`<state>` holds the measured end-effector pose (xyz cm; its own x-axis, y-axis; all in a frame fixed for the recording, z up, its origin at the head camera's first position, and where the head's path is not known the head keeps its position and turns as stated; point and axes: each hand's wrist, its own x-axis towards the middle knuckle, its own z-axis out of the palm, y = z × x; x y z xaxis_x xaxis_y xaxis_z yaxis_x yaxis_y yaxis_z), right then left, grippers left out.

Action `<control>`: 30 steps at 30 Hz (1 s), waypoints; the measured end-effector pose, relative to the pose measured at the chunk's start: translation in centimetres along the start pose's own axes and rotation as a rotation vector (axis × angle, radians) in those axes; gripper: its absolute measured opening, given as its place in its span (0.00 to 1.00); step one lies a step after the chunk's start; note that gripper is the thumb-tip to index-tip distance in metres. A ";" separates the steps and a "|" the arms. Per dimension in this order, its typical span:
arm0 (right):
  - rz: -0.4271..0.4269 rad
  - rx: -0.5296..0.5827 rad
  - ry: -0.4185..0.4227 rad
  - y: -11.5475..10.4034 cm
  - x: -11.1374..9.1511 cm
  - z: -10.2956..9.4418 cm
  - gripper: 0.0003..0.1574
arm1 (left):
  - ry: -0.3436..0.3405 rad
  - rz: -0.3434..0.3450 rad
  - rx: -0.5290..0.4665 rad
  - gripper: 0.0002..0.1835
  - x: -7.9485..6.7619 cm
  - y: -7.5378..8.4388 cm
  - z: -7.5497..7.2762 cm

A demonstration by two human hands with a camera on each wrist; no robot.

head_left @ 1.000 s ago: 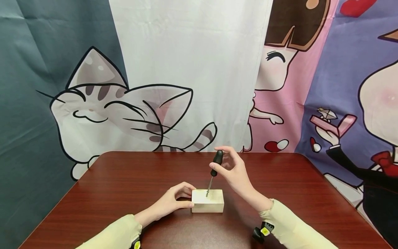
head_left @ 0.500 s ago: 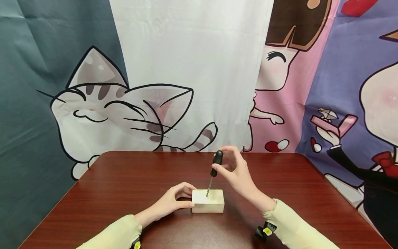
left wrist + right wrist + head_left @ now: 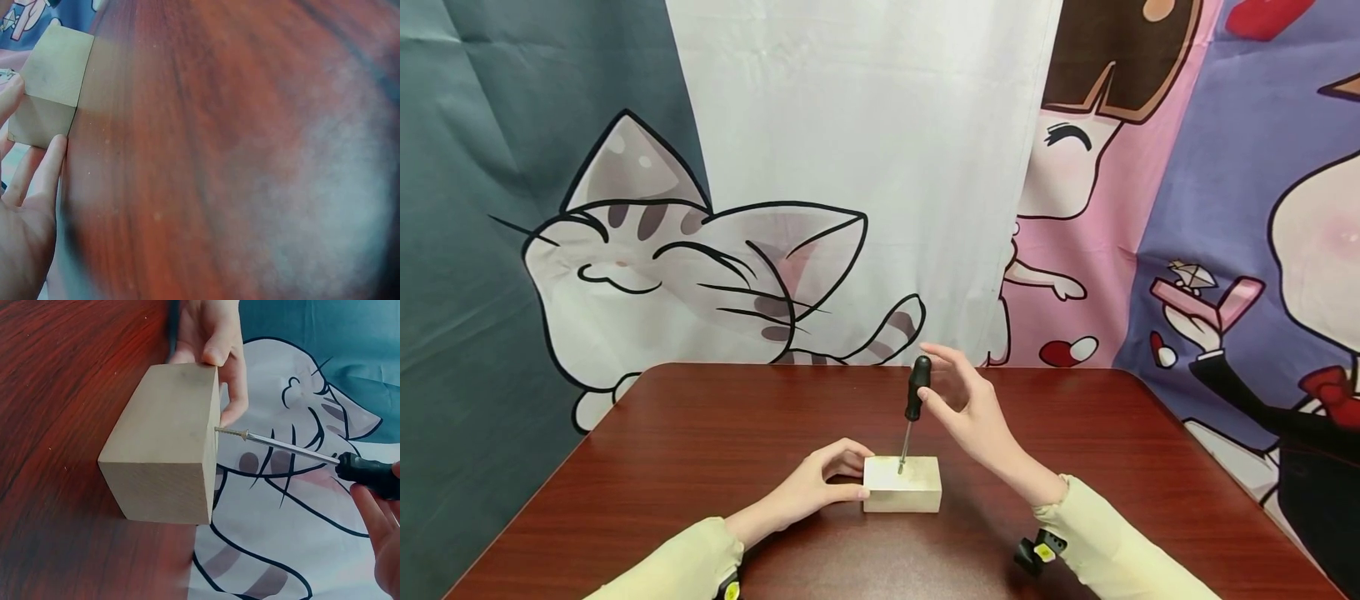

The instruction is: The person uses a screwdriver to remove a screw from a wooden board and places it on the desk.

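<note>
A pale wooden block (image 3: 902, 486) lies on the table in the head view. At its left end my left hand (image 3: 820, 483) grips it, thumb on the near side and fingers at the back; the left wrist view has the block (image 3: 53, 81) by the fingertips. My right hand (image 3: 973, 414) holds the black handle of a screwdriver (image 3: 917, 387) between thumb and fingers. The screwdriver stands nearly upright over the block. Its tip meets the head of a brass-coloured screw (image 3: 232, 432), whose threaded shank stands partly out of the block's top face in the right wrist view.
The reddish-brown table (image 3: 737, 417) spreads around the block. Behind it hangs a cloth backdrop (image 3: 865, 125) with cartoon figures. Each wrist wears a small black camera mount, the right one (image 3: 1040, 550) hanging near the tabletop.
The screwdriver's handle has tipped slightly left and is more upright. My right fingers have shifted around the handle and stretched a little. The left hand and the block stay put.
</note>
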<state>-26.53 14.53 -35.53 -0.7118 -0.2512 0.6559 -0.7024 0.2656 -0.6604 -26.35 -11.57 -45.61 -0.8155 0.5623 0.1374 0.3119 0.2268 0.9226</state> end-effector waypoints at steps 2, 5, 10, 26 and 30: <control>0.004 0.012 -0.011 0.0 0.0 0.0 0.32 | -0.001 -0.001 -0.003 0.24 0.0 0.0 0.0; 0.022 0.003 0.004 -0.1 0.0 0.1 0.30 | -0.002 -0.001 -0.004 0.24 -0.1 0.0 0.0; 0.069 0.021 0.066 -0.1 0.0 0.4 0.31 | -0.004 -0.006 -0.003 0.24 -0.1 -0.1 0.0; 0.066 0.133 -0.020 -0.4 0.1 0.0 0.27 | -0.009 -0.010 -0.002 0.24 0.0 0.1 -0.1; 0.048 0.156 -0.054 -0.5 0.1 0.1 0.30 | -0.009 0.011 -0.004 0.24 0.0 0.1 -0.1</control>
<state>-26.29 14.29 -35.19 -0.7410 -0.2929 0.6042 -0.6573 0.1324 -0.7419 -26.38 -11.63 -45.52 -0.8076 0.5719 0.1439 0.3186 0.2177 0.9226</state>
